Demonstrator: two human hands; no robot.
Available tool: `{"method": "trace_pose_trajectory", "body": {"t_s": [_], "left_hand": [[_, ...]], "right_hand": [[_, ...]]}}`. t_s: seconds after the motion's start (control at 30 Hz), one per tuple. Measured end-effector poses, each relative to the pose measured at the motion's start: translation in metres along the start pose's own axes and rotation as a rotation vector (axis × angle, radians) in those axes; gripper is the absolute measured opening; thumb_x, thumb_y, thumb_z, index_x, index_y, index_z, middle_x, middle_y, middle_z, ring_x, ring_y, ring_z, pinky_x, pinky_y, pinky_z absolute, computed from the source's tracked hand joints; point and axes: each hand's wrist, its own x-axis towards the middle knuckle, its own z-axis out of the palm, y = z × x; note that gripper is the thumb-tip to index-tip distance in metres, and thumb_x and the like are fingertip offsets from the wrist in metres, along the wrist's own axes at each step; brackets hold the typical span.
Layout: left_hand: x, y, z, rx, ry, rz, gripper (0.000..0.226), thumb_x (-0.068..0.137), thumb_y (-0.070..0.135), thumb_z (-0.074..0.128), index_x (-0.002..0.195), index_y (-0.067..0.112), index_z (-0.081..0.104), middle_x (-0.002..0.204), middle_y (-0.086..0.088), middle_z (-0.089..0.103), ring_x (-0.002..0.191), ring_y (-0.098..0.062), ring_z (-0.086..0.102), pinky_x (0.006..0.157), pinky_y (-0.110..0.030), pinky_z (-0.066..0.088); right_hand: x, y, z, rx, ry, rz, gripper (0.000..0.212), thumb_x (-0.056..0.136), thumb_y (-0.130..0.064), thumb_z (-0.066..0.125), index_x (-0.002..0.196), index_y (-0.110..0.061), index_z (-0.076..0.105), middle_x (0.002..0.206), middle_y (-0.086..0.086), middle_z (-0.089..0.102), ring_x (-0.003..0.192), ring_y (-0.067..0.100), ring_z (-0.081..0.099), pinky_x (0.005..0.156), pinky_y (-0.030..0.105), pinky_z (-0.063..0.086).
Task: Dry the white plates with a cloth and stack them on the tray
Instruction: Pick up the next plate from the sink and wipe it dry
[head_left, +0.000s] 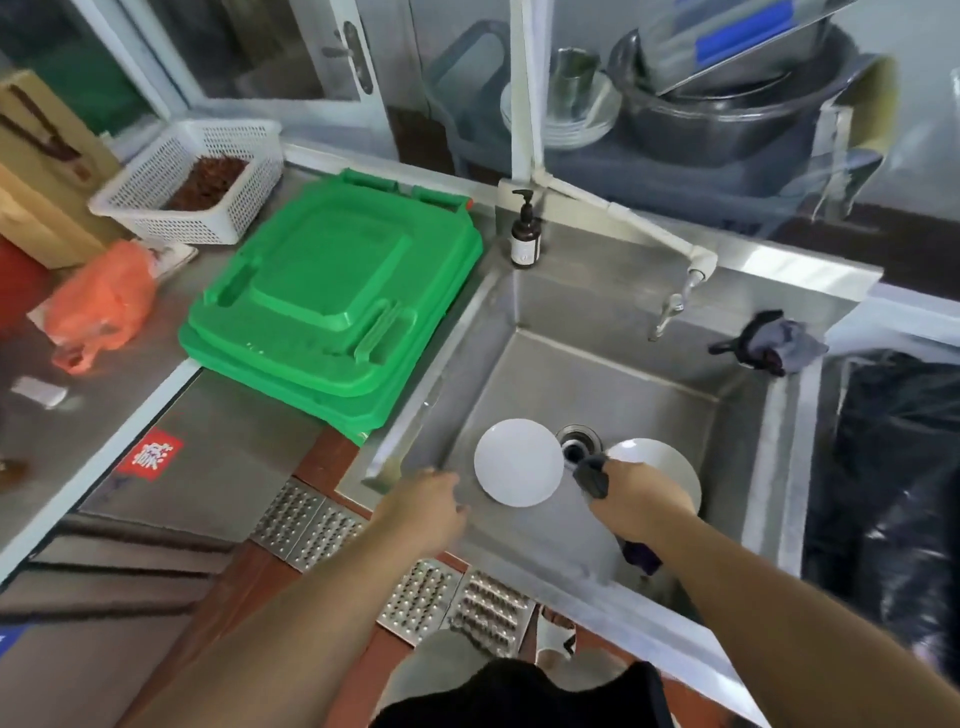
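Note:
Two white plates lie in the steel sink (613, 312). The left plate (518, 462) rests flat near the drain (578, 446). The right plate (660, 462) is partly hidden under my right hand (641, 499), which grips a dark cloth (592, 475); the cloth's other end hangs below the wrist. My left hand (423, 506) reaches over the sink's left rim, fingers loosely bent, holding nothing, a short way left of the left plate. No tray is clearly seen.
A green bin lid (332, 306) stands left of the sink. A soap bottle (525, 231) and tap (675, 301) are at the back, another dark rag (769, 343) on the right rim. A white basket (192, 179) and orange bag (101, 301) sit on the left counter.

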Motion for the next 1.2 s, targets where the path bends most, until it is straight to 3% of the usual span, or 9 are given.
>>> {"method": "trace_pose_trajectory", "body": {"t_s": [0.13, 0.27, 0.4, 0.67, 0.77, 0.83, 0.9, 1.07, 1.2], "left_hand": [[0.046, -0.001, -0.002, 0.076, -0.060, 0.047, 0.048, 0.102, 0.047, 0.053, 0.144, 0.025, 0.054, 0.144, -0.004, 0.058, 0.125, -0.028, 0.060, 0.099, -0.045, 0.047], [0.097, -0.003, 0.000, 0.114, -0.131, 0.132, 0.042, 0.101, 0.042, 0.054, 0.139, 0.024, 0.059, 0.143, -0.007, 0.060, 0.120, -0.031, 0.063, 0.091, -0.037, 0.049], [0.147, -0.009, 0.006, 0.138, -0.215, 0.204, 0.039, 0.100, 0.039, 0.050, 0.133, 0.023, 0.061, 0.139, -0.008, 0.060, 0.117, -0.033, 0.063, 0.093, -0.037, 0.054], [0.219, -0.024, 0.046, 0.100, -0.286, 0.177, 0.035, 0.099, 0.038, 0.051, 0.127, 0.021, 0.064, 0.131, -0.006, 0.065, 0.109, -0.030, 0.064, 0.091, -0.041, 0.056], [0.246, -0.033, 0.069, 0.103, -0.266, 0.138, 0.033, 0.100, 0.038, 0.051, 0.125, 0.021, 0.065, 0.125, -0.006, 0.068, 0.102, -0.028, 0.065, 0.084, -0.038, 0.055], [0.263, -0.038, 0.086, 0.081, -0.276, 0.097, 0.033, 0.102, 0.036, 0.052, 0.126, 0.018, 0.066, 0.124, -0.008, 0.069, 0.102, -0.030, 0.066, 0.085, -0.039, 0.055], [0.279, -0.041, 0.102, 0.019, -0.283, 0.041, 0.029, 0.103, 0.033, 0.054, 0.121, 0.015, 0.068, 0.120, -0.011, 0.070, 0.097, -0.032, 0.067, 0.084, -0.041, 0.057], [0.316, -0.044, 0.135, -0.020, -0.239, -0.101, 0.025, 0.102, 0.029, 0.057, 0.117, 0.012, 0.067, 0.116, -0.012, 0.070, 0.083, -0.025, 0.056, 0.068, -0.032, 0.042], [0.345, -0.046, 0.161, -0.068, -0.227, -0.214, 0.031, 0.100, 0.026, 0.058, 0.120, 0.004, 0.066, 0.118, -0.019, 0.071, 0.099, -0.039, 0.067, 0.071, -0.034, 0.046]], "right_hand": [[0.020, 0.009, 0.013, 0.061, -0.062, 0.121, 0.036, 0.100, -0.045, 0.050, 0.127, -0.023, 0.060, 0.096, -0.003, 0.062, 0.089, 0.025, 0.060, 0.076, 0.038, 0.055], [0.038, 0.011, 0.025, 0.139, -0.091, 0.241, 0.034, 0.095, -0.033, 0.054, 0.126, -0.019, 0.059, 0.089, -0.004, 0.058, 0.082, 0.022, 0.059, 0.070, 0.035, 0.054], [0.051, 0.005, 0.041, 0.280, -0.092, 0.329, 0.051, 0.092, -0.025, 0.056, 0.141, -0.034, 0.050, 0.093, -0.002, 0.064, 0.080, 0.025, 0.061, 0.063, 0.035, 0.052], [0.098, 0.002, 0.098, 0.375, -0.094, 0.444, 0.039, 0.093, -0.024, 0.056, 0.130, -0.033, 0.053, 0.079, -0.004, 0.061, 0.067, 0.018, 0.059, 0.050, 0.030, 0.044], [0.119, 0.003, 0.121, 0.414, -0.100, 0.439, 0.040, 0.093, -0.025, 0.058, 0.132, -0.030, 0.055, 0.085, -0.001, 0.064, 0.076, 0.025, 0.063, 0.070, 0.041, 0.060], [0.133, 0.007, 0.136, 0.412, -0.115, 0.442, 0.042, 0.093, -0.026, 0.059, 0.135, -0.028, 0.054, 0.090, 0.003, 0.067, 0.081, 0.029, 0.064, 0.077, 0.046, 0.062], [0.146, 0.012, 0.150, 0.412, -0.121, 0.454, 0.044, 0.093, -0.027, 0.058, 0.137, -0.027, 0.054, 0.093, 0.004, 0.067, 0.082, 0.029, 0.064, 0.074, 0.043, 0.061], [0.174, 0.028, 0.175, 0.415, -0.106, 0.468, 0.039, 0.094, -0.026, 0.056, 0.133, -0.025, 0.058, 0.093, 0.004, 0.066, 0.076, 0.026, 0.060, 0.059, 0.033, 0.044], [0.195, 0.042, 0.191, 0.452, -0.044, 0.487, 0.037, 0.096, -0.029, 0.052, 0.132, -0.029, 0.058, 0.088, 0.001, 0.066, 0.077, 0.026, 0.061, 0.062, 0.033, 0.045]]}}
